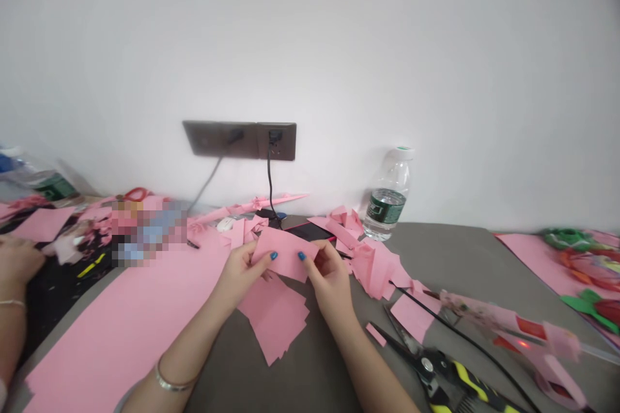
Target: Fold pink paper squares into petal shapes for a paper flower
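Small pink paper piece (285, 254) is held flat between left hand (242, 271) and right hand (329, 274), pinched at both ends, above a pink square stack (276, 316).

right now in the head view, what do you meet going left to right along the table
another person's hand → large pink sheet → left hand → pink paper piece held in both hands → right hand → water bottle → scissors → green paper shapes

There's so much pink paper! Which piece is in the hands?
The small pink rectangle, pinched at either end by the left hand and right hand. The pink squares stack and long pink sheet lie untouched on the table.
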A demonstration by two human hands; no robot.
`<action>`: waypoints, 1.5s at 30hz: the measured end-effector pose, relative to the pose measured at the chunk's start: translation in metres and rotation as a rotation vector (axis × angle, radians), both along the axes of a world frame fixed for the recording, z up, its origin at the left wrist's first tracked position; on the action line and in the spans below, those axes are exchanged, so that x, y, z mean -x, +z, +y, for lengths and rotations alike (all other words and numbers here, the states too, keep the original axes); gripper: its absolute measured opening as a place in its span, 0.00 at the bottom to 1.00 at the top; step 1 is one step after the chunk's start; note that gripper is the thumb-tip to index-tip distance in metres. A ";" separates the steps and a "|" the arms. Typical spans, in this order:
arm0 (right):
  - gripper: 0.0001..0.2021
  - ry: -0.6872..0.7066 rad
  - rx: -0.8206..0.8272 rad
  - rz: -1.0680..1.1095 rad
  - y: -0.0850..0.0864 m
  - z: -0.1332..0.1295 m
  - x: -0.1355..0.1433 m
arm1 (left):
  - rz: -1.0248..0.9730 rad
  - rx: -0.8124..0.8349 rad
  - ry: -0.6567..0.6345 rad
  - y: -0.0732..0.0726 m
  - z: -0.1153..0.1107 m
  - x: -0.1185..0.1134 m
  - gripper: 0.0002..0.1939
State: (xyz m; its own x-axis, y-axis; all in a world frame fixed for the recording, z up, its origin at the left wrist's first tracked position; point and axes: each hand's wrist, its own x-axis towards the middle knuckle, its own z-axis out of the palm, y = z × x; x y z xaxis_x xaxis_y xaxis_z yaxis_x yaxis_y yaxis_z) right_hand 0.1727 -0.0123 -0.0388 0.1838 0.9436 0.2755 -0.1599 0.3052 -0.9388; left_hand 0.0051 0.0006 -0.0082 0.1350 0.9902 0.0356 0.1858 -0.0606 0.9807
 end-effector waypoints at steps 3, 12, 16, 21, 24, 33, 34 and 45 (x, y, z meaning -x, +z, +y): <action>0.05 -0.073 -0.016 -0.067 -0.001 -0.002 -0.002 | -0.114 0.080 -0.058 -0.003 -0.002 -0.001 0.19; 0.16 -0.092 -0.294 -0.379 0.005 -0.007 -0.004 | -0.075 0.134 0.006 -0.014 -0.012 -0.004 0.23; 0.20 0.026 -0.308 -0.369 0.002 -0.006 -0.002 | -0.245 0.195 -0.001 -0.015 -0.008 -0.007 0.26; 0.21 0.130 -0.287 -0.294 0.003 -0.006 -0.001 | -0.198 0.088 -0.081 -0.007 -0.006 -0.006 0.21; 0.19 0.124 -0.194 -0.150 0.003 -0.006 -0.002 | -0.123 0.050 -0.046 -0.005 -0.007 -0.004 0.18; 0.15 0.162 0.003 0.014 0.004 -0.003 0.000 | -0.160 0.005 0.018 -0.008 -0.005 -0.003 0.16; 0.15 0.156 0.024 0.003 0.004 -0.002 0.001 | -0.147 -0.001 0.025 -0.008 -0.005 -0.003 0.15; 0.13 0.018 0.151 0.138 -0.001 0.003 -0.004 | -0.034 -0.046 -0.226 -0.003 -0.006 -0.007 0.13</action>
